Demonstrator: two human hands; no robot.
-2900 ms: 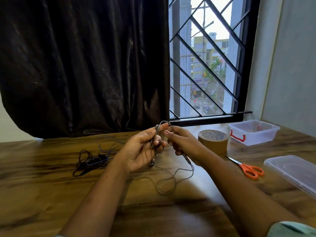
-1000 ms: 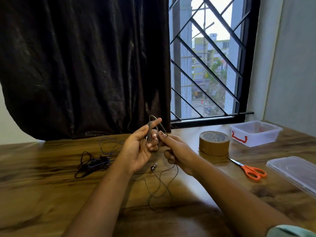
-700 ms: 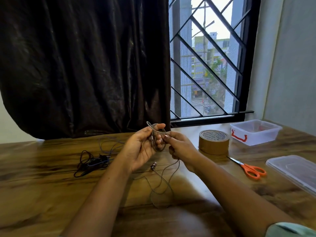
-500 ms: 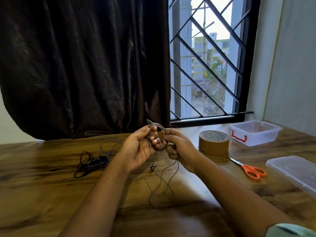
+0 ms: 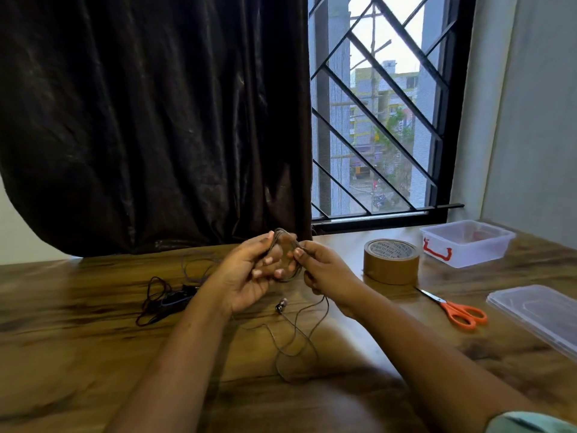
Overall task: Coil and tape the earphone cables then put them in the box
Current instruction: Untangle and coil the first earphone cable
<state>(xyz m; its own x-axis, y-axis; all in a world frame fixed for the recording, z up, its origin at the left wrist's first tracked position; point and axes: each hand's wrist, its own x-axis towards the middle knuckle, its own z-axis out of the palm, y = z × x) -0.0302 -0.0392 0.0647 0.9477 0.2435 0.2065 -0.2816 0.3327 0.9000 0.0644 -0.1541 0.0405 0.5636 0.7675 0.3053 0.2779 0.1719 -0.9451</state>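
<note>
While both forearms reach in from the near edge, a pale green sleeve [image 5: 530, 424] shows at the lower right corner. Slack grey earphone cable [image 5: 295, 342] lies in loose loops on the wooden table [image 5: 78, 354] between the forearms, with one small earbud [image 5: 281, 306] resting on the surface just below the hands. From there the cable rises to the hands, which are held together above the table.

Left hand [image 5: 249, 276]: palm turned toward the camera, fingers [image 5: 268, 260] curled together around a small coil [image 5: 282, 254] of the same cable. Right hand [image 5: 324, 270]: thumb and forefinger pinched shut on the cable at the coil's right side, the remaining fingers folded. The number of turns in the coil appears to be several, but the view is too blurred to count.

Left of the hands, a second black cable [image 5: 162, 300] lies in a tangle on the table, uncoiled. Right of the hands, orange-handled scissors [image 5: 456, 310] lie flat, blades pointing toward a roll of brown tape [image 5: 390, 260] standing just beyond. A clear lid [image 5: 540, 310] rests at the right edge. Farther back, a clear plastic box [image 5: 468, 242] with a red latch sits open near the window [image 5: 384, 120]. A dark curtain [image 5: 156, 120] hangs behind the table on the left.
</note>
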